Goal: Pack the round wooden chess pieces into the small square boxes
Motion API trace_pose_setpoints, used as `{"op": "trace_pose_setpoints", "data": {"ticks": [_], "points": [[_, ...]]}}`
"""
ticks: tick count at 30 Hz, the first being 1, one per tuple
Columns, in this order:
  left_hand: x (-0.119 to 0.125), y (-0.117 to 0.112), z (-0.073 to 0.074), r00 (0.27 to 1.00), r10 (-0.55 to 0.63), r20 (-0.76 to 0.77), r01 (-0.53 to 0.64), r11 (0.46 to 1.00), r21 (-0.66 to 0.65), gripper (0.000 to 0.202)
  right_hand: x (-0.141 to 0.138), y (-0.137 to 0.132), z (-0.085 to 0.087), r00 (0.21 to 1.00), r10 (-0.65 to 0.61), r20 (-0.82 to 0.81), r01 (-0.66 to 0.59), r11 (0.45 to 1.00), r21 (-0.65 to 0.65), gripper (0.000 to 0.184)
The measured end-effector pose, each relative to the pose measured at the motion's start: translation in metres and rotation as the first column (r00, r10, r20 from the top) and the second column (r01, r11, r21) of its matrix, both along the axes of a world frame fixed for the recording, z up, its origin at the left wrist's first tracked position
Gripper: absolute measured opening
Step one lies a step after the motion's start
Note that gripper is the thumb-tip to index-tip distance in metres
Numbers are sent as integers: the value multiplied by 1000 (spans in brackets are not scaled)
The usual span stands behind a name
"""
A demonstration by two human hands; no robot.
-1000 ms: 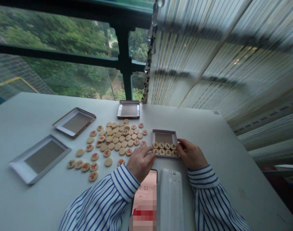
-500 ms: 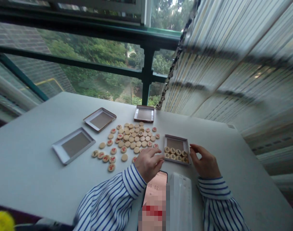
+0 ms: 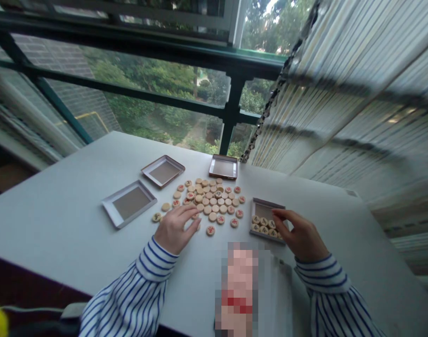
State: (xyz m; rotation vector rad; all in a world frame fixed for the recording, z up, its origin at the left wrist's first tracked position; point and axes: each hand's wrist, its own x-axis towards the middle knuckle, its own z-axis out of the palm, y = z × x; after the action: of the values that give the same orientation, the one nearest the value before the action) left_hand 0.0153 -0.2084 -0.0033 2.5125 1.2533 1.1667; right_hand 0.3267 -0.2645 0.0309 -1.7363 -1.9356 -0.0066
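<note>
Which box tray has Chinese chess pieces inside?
The rightmost of the four, nearest the right hand: only this box tray holds Chinese chess pieces, black-marked, in rows.

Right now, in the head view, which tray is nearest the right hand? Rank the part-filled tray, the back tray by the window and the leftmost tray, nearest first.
From the right hand:
1. Part-filled tray: just left, partly covered by the fingers.
2. Back tray: farther away, back and left.
3. Leftmost tray: far left, beyond the loose pieces.
</note>
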Motion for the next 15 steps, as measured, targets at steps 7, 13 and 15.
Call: {"op": "trace_pose_setpoints", "data": {"ticks": [7, 13, 15], "points": [[-13, 39, 13, 995, 97, -39, -95, 995, 32, 23, -30, 26, 12, 977, 153, 148, -137, 984, -117, 18], [-4, 69, -3, 989, 143, -49, -144, 989, -30, 22, -61, 58, 9, 950, 239, 199, -187, 950, -250, 18], [-3, 72, -11, 989, 135, -56, -136, 990, -31, 21, -69, 68, 7, 943, 260, 206, -200, 941, -274, 17]]}}
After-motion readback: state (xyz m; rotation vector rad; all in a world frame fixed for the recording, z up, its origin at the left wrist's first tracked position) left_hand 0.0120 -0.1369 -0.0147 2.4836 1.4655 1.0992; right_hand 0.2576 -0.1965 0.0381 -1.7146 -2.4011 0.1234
